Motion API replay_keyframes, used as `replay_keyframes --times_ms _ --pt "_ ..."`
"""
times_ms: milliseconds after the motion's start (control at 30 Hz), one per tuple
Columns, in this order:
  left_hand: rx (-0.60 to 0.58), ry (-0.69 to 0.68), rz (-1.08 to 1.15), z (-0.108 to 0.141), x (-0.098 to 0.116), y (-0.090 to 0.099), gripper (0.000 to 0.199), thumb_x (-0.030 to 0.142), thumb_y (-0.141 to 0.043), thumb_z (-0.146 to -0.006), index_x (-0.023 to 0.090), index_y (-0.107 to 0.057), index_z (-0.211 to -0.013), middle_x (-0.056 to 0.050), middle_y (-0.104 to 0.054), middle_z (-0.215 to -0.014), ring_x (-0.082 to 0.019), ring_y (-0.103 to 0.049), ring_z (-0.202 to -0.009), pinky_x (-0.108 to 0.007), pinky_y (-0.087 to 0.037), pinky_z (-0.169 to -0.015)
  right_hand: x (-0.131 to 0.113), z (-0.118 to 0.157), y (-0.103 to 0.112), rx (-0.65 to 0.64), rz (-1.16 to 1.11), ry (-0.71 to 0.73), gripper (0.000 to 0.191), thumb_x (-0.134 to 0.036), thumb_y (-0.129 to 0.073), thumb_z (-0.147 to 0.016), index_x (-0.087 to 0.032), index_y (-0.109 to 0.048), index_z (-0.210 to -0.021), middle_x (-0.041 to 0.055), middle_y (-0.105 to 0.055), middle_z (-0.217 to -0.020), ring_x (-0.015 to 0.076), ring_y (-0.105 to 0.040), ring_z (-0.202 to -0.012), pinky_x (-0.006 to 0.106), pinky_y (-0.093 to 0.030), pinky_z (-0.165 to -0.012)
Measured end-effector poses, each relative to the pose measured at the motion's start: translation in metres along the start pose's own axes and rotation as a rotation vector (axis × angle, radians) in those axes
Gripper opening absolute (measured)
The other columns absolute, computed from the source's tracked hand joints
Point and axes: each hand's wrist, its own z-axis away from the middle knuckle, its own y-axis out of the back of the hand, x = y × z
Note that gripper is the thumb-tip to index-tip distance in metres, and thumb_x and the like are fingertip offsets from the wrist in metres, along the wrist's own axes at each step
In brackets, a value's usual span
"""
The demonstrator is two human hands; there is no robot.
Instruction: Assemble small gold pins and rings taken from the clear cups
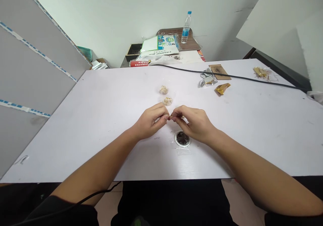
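My left hand (153,120) and my right hand (193,122) meet fingertip to fingertip above the white table (101,118). Between them both pinch a tiny, thin gold-coloured piece (171,117); its exact kind is too small to make out. Just beyond my fingers sits a small clear round dish (167,101) of thin gold-coloured pieces. A second such dish (163,90) stands behind it. Under my right hand a dark round disc with a white rim (182,139) lies on the tabletop, with clear tape or film around it.
Silver packets (208,81), a gold foil packet (222,88) and a brown card (220,72) lie at the back right. A black cable (186,70) crosses the far edge. Loose gold pieces (263,73) lie far right. A water bottle (186,28) stands behind the table.
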Motion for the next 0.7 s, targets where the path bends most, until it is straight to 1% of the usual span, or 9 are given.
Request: replay_keyframes --times_ms 367,700 --pt "-0.083 -0.014 -0.057 -0.0022 0.0012 0.0049 0.025 0.024 -0.043 -0.099 0.016 -0.057 -0.079 -0.006 -0.056 -0.081 -0.014 -0.053 -0.073 -0.028 -0.045 -0.066 0.0049 0.0002 0.003 -0.056 -0.006 0.059 0.016 -0.006 -0.049 -0.091 -0.021 -0.05 -0.09 -0.0023 -0.066 -0.077 0.0101 -0.062 -0.065 0.021 -0.047 -0.058" --pt "-0.067 -0.026 -0.034 -0.0022 -0.0005 0.0027 0.024 0.024 -0.044 -0.098 0.016 -0.057 -0.079 -0.006 -0.057 -0.08 -0.015 -0.055 -0.075 -0.028 -0.046 -0.067 0.005 0.0001 0.0059 -0.059 0.024 0.06 0.014 -0.008 -0.054 -0.092 -0.022 -0.05 -0.091 -0.0023 -0.066 -0.076 0.0104 -0.062 -0.063 0.021 -0.047 -0.056"
